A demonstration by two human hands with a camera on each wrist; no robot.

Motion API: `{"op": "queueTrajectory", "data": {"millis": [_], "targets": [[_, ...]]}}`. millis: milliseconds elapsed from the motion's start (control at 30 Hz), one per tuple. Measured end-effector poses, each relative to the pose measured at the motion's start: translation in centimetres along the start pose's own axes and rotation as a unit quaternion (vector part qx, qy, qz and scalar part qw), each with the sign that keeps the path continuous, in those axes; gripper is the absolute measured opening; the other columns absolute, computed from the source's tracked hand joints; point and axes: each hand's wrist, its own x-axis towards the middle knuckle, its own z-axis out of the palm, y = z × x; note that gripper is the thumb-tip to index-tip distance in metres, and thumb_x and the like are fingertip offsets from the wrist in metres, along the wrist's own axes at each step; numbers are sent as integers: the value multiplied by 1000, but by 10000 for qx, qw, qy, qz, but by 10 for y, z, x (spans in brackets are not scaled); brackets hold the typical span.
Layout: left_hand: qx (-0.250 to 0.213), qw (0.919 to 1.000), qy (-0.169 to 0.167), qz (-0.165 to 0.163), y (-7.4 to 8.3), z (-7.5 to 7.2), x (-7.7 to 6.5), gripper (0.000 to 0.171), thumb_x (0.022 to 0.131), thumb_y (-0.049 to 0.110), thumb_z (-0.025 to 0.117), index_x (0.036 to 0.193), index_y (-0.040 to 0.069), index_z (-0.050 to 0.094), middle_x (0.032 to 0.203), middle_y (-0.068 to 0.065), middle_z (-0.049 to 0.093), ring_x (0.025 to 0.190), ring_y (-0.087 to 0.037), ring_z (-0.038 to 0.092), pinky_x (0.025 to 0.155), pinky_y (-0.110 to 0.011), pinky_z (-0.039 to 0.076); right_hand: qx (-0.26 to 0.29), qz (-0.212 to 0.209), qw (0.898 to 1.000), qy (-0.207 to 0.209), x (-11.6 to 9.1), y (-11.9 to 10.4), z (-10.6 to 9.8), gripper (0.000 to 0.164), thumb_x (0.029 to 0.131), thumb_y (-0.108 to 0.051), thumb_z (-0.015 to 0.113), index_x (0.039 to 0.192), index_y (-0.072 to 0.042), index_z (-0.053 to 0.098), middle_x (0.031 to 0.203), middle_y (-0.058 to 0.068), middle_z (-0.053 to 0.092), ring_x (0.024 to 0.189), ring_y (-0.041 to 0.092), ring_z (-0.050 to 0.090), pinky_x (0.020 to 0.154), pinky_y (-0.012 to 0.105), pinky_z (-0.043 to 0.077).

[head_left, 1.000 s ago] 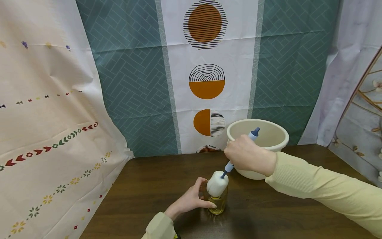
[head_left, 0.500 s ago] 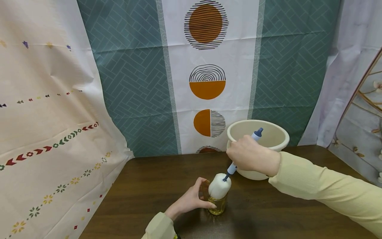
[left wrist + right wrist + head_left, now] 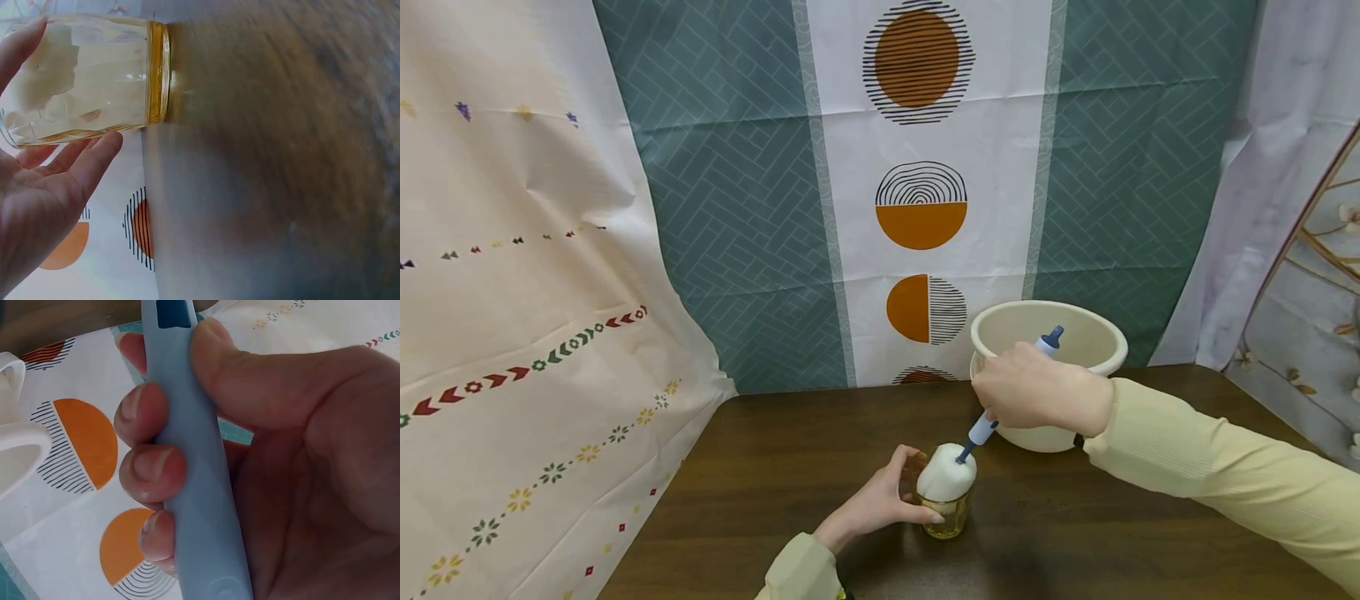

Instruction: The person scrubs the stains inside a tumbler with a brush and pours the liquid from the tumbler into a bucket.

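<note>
My left hand [image 3: 880, 502] grips an amber glass [image 3: 953, 520] that stands upright on the table, thumb on one side and fingers on the other. In my right hand [image 3: 1037, 388] is a sponge bottle brush, its light blue handle [image 3: 203, 456] wrapped by curled fingers and thumb. The brush's white sponge head [image 3: 947, 475] sits partly inside the glass, its upper part above the rim. Through the clear wall in the left wrist view, the pale sponge [image 3: 47, 69] shows near the mouth of the glass [image 3: 106, 81].
A cream basin [image 3: 1108, 358] stands behind my right hand at the back of the dark wooden table [image 3: 790, 450]. Patterned cloth [image 3: 737, 208] hangs along the back, with more cloth at the left and right sides.
The right hand has shifted slightly right and the sponge head has dipped lower into the glass, after swinging right and back left. The left hand and glass stay in place.
</note>
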Motion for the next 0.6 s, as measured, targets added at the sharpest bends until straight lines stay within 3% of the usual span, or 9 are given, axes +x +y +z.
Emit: {"op": "queueTrajectory", "data": {"millis": [233,600], "targets": [[-80,10000,1,20,-1,1,0,68,71,19,78,121,7,32,108,-4,49,100,-17,50,76,-27,45,225,9,9997,-51,0,1,4,18,76,-21,72,63,-16,61,56,-6,44,45,13,38,40,26,35],[-199,9998,21,77,0,2,1,66,72,15,78,119,8,33,109,-5,48,100,-16,50,77,-28,45,187,-58,9995,239,-7,6,13,18,76,-22,72,62,-17,62,55,-9,41,44,11,36,38,27,33]]}}
